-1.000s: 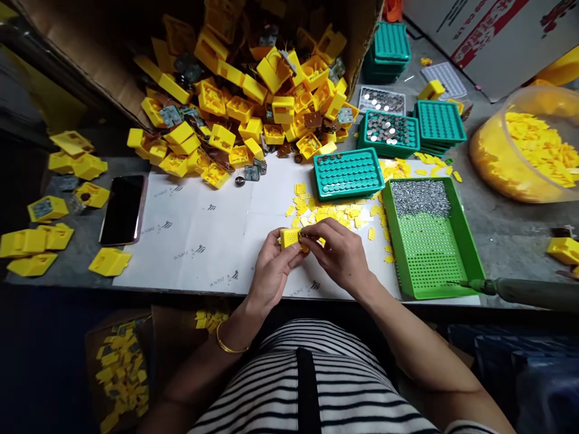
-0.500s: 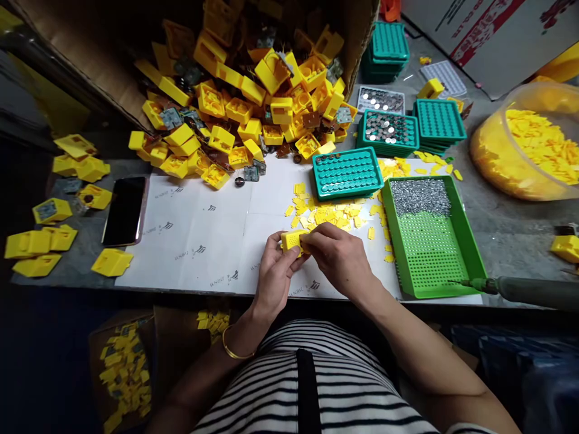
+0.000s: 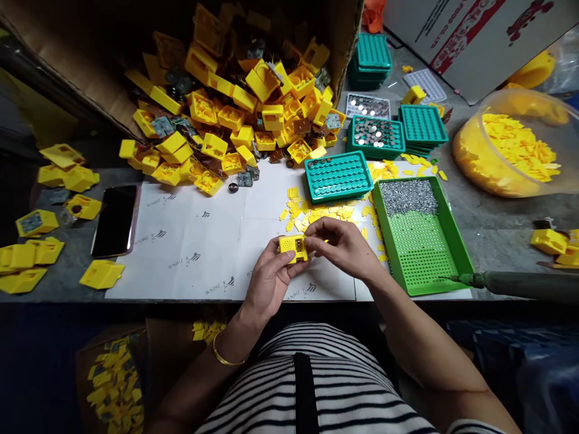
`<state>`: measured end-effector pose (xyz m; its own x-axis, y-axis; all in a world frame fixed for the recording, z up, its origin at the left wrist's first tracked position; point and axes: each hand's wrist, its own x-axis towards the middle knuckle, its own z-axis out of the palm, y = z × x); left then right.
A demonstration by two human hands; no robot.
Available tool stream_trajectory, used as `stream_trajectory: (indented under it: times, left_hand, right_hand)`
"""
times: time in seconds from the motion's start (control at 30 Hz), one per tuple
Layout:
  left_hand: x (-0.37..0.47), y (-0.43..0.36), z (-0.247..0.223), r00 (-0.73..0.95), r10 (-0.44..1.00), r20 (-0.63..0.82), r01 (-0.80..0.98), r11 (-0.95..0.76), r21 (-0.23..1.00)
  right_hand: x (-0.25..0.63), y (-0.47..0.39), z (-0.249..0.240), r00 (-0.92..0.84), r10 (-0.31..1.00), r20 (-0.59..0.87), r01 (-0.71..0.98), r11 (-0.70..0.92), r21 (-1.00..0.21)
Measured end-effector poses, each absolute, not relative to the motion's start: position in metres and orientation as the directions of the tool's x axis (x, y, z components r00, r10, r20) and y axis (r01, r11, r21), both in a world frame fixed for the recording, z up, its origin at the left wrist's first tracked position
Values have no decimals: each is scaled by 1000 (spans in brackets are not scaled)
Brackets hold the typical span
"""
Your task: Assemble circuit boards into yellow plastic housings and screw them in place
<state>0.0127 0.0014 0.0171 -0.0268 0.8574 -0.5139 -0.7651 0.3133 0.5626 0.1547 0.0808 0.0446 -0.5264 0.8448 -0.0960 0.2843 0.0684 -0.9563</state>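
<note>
At a paper-covered workbench (image 3: 488, 241), a left hand (image 3: 266, 280) grips a perforated yellow plastic casing (image 3: 287, 243), its open recess (image 3: 299, 246) facing up beside the right hand (image 3: 347, 250), whose fingers bunch narrowly at the casing's right edge, contents indiscernible from here.

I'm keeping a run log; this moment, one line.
left hand: holds yellow case | right hand: at case's right edge | recess: uncovered

The small casing (image 3: 287, 245) is bright yellow, patterned with a grid of dark dots. From where I stand, the shirt (image 3: 257, 377) is striped black and white, the bangle (image 3: 225, 361) gold, the paper (image 3: 181, 238) white with repeating dark logos, the tray (image 3: 339, 176) teal, the basket (image 3: 425, 259) vivid green, the counter (image 3: 479, 241) grey.
</note>
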Motion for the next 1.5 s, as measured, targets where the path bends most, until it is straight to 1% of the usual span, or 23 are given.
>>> stream_trajectory:
  times: [0.07, 0.13, 0.2, 0.27, 0.33, 0.4, 0.53, 0.63, 0.8, 0.87, 0.93, 1.0, 1.07, 1.1, 1.13, 1.17, 1.2, 1.27, 1.33, 1.43, 1.5]
  left_hand:
    - [13, 3, 16, 12, 833, -553, -762, 366, 535]
    - [14, 5, 14, 17, 795, -606, -747, 413, 521]
    - [16, 6, 12, 13, 773, -634, -735, 438, 518]
    - [17, 7, 10, 12, 771, -636, -728, 443, 523]
    - [18, 8, 9, 18, 776, -631, -720, 448, 530]
    - [18, 8, 8, 31, 775, -631, -709, 462, 533]
    - [15, 7, 5, 47, 773, -633, -696, 479, 535]
    - [12, 8, 4, 31, 778, -628, -699, 466, 542]
    - [8, 13, 6, -3, 810, -587, -744, 390, 543]
    - [6, 15, 7, -10, 822, -569, -756, 366, 543]
    - [5, 16, 6, -18, 827, -562, -759, 355, 546]
    - [4, 16, 6, -34, 830, -557, -765, 338, 549]
    - [4, 16, 6, -48, 835, -548, -774, 316, 548]
    - [3, 16, 6, -49, 839, -542, -778, 308, 547]
    - [3, 16, 7, -51, 844, -535, -781, 300, 547]
    - [3, 16, 7, -55, 848, -527, -784, 290, 549]
    - [2, 16, 7, -63, 852, -519, -785, 279, 553]
    - [2, 16, 7, -88, 858, -507, -784, 254, 566]
    - [2, 16, 7, -106, 860, -499, -777, 242, 582]
    - [4, 15, 7, -106, 862, -496, -759, 252, 600]
    - [5, 14, 7, -109, 863, -494, -744, 259, 616]
  right_hand:
    - [164, 93, 51, -475, 879, -34, 313, 133, -941]
    - [174, 114, 58, -372, 925, 73, 442, 246, -863]
    - [182, 141, 64, -272, 943, 193, 611, 324, -722]
    - [184, 169, 64, -248, 933, 261, 757, 355, -549]
    - [181, 194, 57, -295, 923, 247, 841, 373, -391]
    - [174, 211, 47, -332, 917, 221, 870, 388, -305]
    - [161, 223, 31, -371, 911, 182, 887, 405, -223]
    - [158, 223, 31, -377, 913, 157, 897, 402, -182]
    - [161, 230, 36, -373, 919, 124, 902, 391, -183]
    - [164, 236, 35, -367, 920, 138, 897, 390, -209]
    - [166, 238, 34, -349, 920, 175, 883, 386, -267]
    - [166, 228, 36, -322, 918, 230, 844, 389, -370]
    - [162, 203, 40, -322, 910, 262, 749, 414, -518]
    - [159, 186, 41, -343, 901, 265, 670, 433, -603]
    - [155, 167, 43, -400, 887, 230, 582, 440, -684]
    - [152, 147, 43, -472, 861, 188, 500, 438, -747]
    - [148, 130, 43, -514, 839, 180, 444, 440, -781]
    - [143, 102, 41, -570, 800, 189, 401, 471, -786]
    - [141, 89, 37, -594, 778, 204, 406, 509, -759]
    - [141, 86, 32, -630, 754, 188, 447, 549, -706]
    - [140, 85, 30, -645, 746, 167, 506, 581, -638]
